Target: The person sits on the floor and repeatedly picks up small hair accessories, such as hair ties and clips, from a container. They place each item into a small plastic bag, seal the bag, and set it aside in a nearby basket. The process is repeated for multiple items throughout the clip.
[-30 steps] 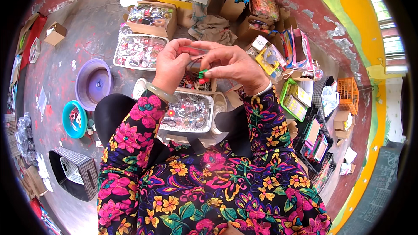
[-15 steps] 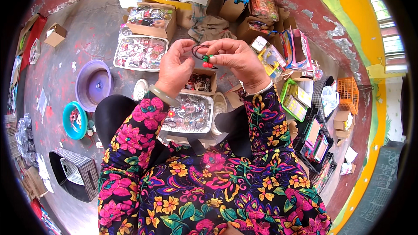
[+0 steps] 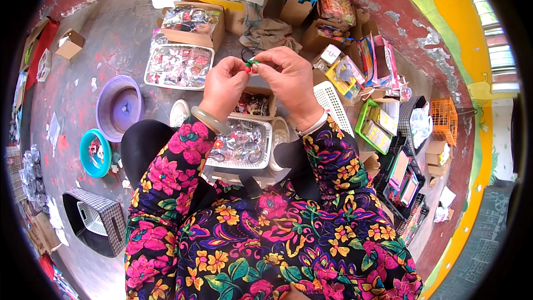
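Both hands meet in front of me over a black elastic hair tie with a red and green cherry-like charm point(image 3: 249, 67). My left hand point(image 3: 223, 84) pinches the charm at its red end. From the other side, the thumb and fingers of my right hand point(image 3: 291, 84) close on its green part. Part of the black loop shows above the fingertips; the rest is hidden by them. Below the hands sits a white basket point(image 3: 268, 143) of small bagged accessories, between my feet. Just beyond it stands a small cardboard box point(image 3: 267, 93) of dark hair ties.
Another white basket point(image 3: 146, 72) of packaged pieces stands ahead left, beside a filled carton point(image 3: 217, 32). A purple basin point(image 3: 104, 112) and teal basin point(image 3: 83, 158) are on the left. To the right are a white perforated basket point(image 3: 333, 105), a green basket point(image 3: 364, 112) and an orange crate point(image 3: 444, 122).
My right hand has shifted left and turned, bringing its fingertips against the left's. The charm has moved left and up, and the white perforated basket at right has come into sight.
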Motion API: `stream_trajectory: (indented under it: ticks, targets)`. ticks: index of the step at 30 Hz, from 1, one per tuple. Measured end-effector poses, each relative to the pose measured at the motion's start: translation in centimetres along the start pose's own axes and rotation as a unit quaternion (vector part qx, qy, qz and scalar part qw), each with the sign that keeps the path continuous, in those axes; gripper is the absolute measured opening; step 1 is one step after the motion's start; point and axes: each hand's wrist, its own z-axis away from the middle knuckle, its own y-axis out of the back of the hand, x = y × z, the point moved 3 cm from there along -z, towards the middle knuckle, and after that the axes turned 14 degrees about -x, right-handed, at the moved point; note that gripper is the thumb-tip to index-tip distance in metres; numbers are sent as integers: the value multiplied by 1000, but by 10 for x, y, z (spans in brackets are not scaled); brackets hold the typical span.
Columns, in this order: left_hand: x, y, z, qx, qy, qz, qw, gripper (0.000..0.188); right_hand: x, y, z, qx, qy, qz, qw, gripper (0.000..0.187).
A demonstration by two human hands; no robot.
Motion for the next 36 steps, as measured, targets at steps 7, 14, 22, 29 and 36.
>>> stream_trajectory:
  ticks: [7,14,22,29,36]
  targets:
    - [5,-3,2,-33,35,126,991,8,-9,0,1,32,51,160,985,12]
    - [10,-3,4,-10,32,160,987,13,-5,0,1,20,49,177,983,12]
    - [13,-4,6,-40,36,138,989,13,-10,4,-1,40,46,170,984,13]
    - [15,-4,8,-50,55,173,982,17,-12,3,-2,27,90,184,978,13]
    - [21,-4,11,-40,34,196,979,19,-5,9,-4,-23,65,192,979,14]
